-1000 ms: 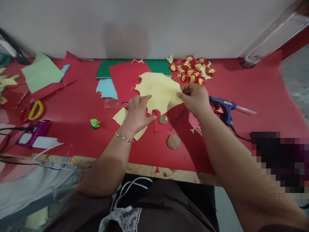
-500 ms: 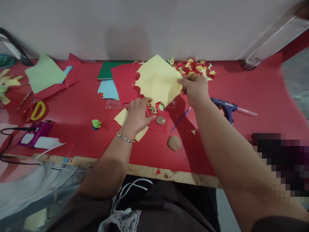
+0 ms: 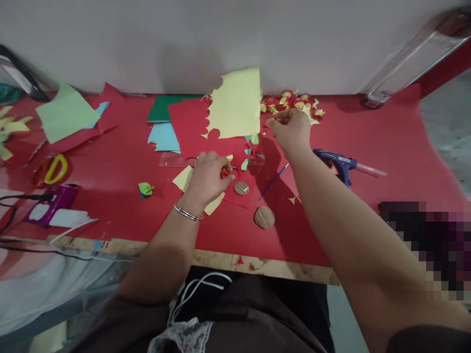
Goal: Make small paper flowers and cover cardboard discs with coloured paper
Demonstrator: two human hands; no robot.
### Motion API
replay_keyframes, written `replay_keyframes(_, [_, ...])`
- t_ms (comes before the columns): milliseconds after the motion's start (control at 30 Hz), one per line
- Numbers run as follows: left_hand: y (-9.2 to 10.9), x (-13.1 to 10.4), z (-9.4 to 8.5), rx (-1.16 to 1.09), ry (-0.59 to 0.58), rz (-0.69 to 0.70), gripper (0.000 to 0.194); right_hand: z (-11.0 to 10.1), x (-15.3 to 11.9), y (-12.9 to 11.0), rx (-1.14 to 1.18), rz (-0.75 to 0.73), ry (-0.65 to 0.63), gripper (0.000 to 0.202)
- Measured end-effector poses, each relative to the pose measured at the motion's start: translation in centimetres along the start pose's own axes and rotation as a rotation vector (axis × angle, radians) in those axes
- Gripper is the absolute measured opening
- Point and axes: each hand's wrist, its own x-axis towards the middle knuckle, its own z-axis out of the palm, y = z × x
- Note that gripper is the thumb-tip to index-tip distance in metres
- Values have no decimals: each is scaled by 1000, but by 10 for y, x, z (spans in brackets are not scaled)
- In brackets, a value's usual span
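My left hand (image 3: 210, 175) is over the middle of the table, thumb and fingers curled toward each other around a small reddish thing, too covered to name. My right hand (image 3: 293, 131) is to the right of a sheet of yellow paper (image 3: 237, 105) with scalloped cut-outs along its left edge. A gap separates its fingertips from that sheet, and nothing shows in them. Beneath the yellow sheet lies red paper (image 3: 187, 127). Two round corrugated cardboard discs, a smaller disc (image 3: 242, 188) and a larger disc (image 3: 264, 217), lie near my left hand. Yellow paper pieces (image 3: 183, 177) lie under that hand.
A heap of red and yellow paper scraps (image 3: 290, 102) sits against the wall. At right is a blue glue gun (image 3: 334, 164); a thin blue stick (image 3: 274, 181) lies nearer. Yellow-handled scissors (image 3: 56, 169) and a purple power strip (image 3: 55, 203) with cables are at left.
The yellow sheet has come out of my right hand, turned, and now sits farther back and apart from it. Both hands have moved only slightly. More scraps show below the sheet.
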Motion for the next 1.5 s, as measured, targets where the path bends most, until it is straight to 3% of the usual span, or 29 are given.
replay_keyframes(33, [0,-1,-1,-1,18,5,9,-4,-15,-6,-54,-32,31,20])
replay_keyframes(100, [0,-4,-2,7,29,26,9,-11,-51,-17,-174,-145,-62,15])
replay_keyframes(200, [0,-9,-2,73,-40,96,16,-13,-103,-24,-232,-247,-344,15])
replay_keyframes(233, [0,-10,-1,94,-72,111,21,-12,-115,-23,-310,-310,-482,12])
replay_keyframes(300, [1,-12,1,109,-121,111,28,-8,-129,-17,-429,-370,-618,9])
replay_keyframes(533, [6,-11,2,37,-197,56,20,-6,-131,-3,-493,-379,-610,8])
replay_keyframes(700, [4,-7,3,-76,-212,57,13,-30,-126,6,-461,-351,-494,12])
replay_keyframes(833, [0,-5,4,-272,-129,-14,14,-48,-123,7,-442,-317,-462,13])
replay_keyframes(933, [0,-4,5,-506,-12,-83,16,-55,-125,2,-436,-310,-517,6])
replay_keyframes(1033, [3,-2,6,-689,75,-128,20,-59,-128,-4,-464,-276,-562,13])
replay_keyframes(1200, [9,3,13,-947,177,-180,29,-64,-134,-12,-508,-271,-792,8])
replay_keyframes(1300, [12,6,21,-1154,136,-238,33,-64,-137,-16,-524,-253,-892,16])
replay_keyframes(1500, [21,9,29,-1384,-1,-386,40,-63,-138,-20,-562,-237,-923,15])
